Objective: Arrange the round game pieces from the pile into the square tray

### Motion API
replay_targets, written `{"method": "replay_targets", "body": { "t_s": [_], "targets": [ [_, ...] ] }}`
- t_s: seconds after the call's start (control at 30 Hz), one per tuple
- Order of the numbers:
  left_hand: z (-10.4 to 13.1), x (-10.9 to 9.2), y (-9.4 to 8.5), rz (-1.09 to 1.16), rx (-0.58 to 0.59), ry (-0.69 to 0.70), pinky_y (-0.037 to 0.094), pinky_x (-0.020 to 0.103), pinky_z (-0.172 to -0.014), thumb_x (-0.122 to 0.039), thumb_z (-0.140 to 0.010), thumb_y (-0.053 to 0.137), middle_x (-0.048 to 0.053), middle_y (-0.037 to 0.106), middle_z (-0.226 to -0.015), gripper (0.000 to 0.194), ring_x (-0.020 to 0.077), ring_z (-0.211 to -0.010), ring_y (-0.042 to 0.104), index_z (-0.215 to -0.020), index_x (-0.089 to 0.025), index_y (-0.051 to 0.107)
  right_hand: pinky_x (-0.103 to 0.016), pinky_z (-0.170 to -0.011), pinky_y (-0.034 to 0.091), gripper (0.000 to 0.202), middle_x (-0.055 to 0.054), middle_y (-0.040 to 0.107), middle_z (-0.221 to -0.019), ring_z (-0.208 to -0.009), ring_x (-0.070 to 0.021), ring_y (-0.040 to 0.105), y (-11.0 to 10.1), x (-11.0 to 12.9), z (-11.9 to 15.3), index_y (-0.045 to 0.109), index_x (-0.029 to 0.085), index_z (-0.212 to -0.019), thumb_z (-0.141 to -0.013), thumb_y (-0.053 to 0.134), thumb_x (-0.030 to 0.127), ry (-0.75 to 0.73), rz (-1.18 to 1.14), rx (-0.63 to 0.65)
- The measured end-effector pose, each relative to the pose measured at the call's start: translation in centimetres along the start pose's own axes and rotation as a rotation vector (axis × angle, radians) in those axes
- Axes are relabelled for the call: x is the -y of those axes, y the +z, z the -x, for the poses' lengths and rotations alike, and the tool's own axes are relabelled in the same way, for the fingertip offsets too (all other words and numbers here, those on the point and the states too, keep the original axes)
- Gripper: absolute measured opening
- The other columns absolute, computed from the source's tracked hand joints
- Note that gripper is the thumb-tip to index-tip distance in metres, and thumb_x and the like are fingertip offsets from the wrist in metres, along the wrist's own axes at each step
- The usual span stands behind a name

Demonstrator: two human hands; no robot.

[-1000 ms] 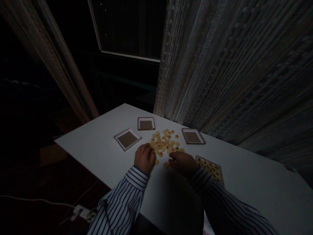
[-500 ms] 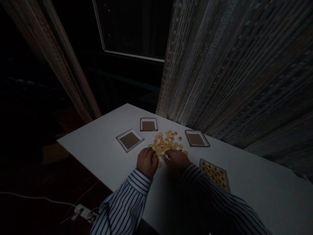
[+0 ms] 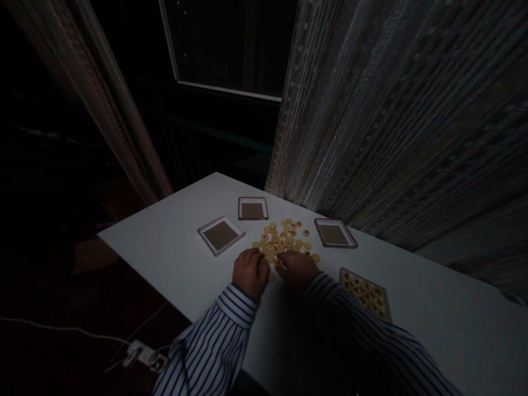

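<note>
A loose heap of round, pale wooden pieces (image 3: 282,242), some with red or dark characters, lies on the white table (image 3: 165,236). My left hand (image 3: 250,272) rests at the near left edge of the heap, its fingers curled. Whatever may be under those fingers is hidden. On the near right side, my right hand (image 3: 297,269) has its fingers bent together at a piece with a red mark (image 3: 278,263); its grip is too dark to make out. One plain piece (image 3: 271,277) lies between the hands.
Beyond the heap stand three shallow open boxes: one at left (image 3: 220,235), one at back (image 3: 253,209), one at right (image 3: 335,234). A tray filled with pieces (image 3: 365,292) sits beside my right sleeve. A power strip (image 3: 144,355) lies below the table's left edge.
The view has shifted slightly, so the table and boxes appear a little further right. My right hand has come marginally closer to my left hand relative to the pieces.
</note>
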State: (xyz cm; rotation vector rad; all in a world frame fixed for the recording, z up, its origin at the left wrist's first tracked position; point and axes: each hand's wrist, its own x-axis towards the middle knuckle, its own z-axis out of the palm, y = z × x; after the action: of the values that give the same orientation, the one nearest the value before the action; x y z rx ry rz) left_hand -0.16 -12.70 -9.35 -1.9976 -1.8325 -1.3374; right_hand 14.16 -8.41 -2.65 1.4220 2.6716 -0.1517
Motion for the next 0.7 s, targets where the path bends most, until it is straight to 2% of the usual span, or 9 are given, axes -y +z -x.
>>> {"method": "replay_targets", "body": {
  "t_s": [0.53,0.7],
  "targets": [
    [-0.15,-0.29,-0.07,0.014,0.002,-0.04,0.047,0.04,-0.08,-0.019,-0.076,0.049,0.01,0.064,-0.09,0.013,0.0226,-0.089,0.056,-0.082,-0.016,0.06,-0.03,-0.07,0.041,0.028,-0.009,0.062,-0.097,-0.088,-0.0215,0.059,-0.07,-0.07,0.26,0.059,0.018,-0.093,-0.079,0.042,0.034,-0.016,0.023,-0.018],
    [-0.11,-0.17,-0.14,0.005,0.021,-0.01,0.046,0.039,-0.08,-0.021,-0.077,0.049,0.01,0.064,-0.091,0.014,0.0227,-0.089,0.057,-0.083,-0.016,0.06,-0.03,-0.069,0.041,0.026,-0.01,0.062,-0.096,-0.088,-0.0218,0.058,-0.11,-0.1,0.36,0.059,0.017,-0.091,-0.078,0.042,0.032,-0.02,0.022,-0.019]
  ]
}}
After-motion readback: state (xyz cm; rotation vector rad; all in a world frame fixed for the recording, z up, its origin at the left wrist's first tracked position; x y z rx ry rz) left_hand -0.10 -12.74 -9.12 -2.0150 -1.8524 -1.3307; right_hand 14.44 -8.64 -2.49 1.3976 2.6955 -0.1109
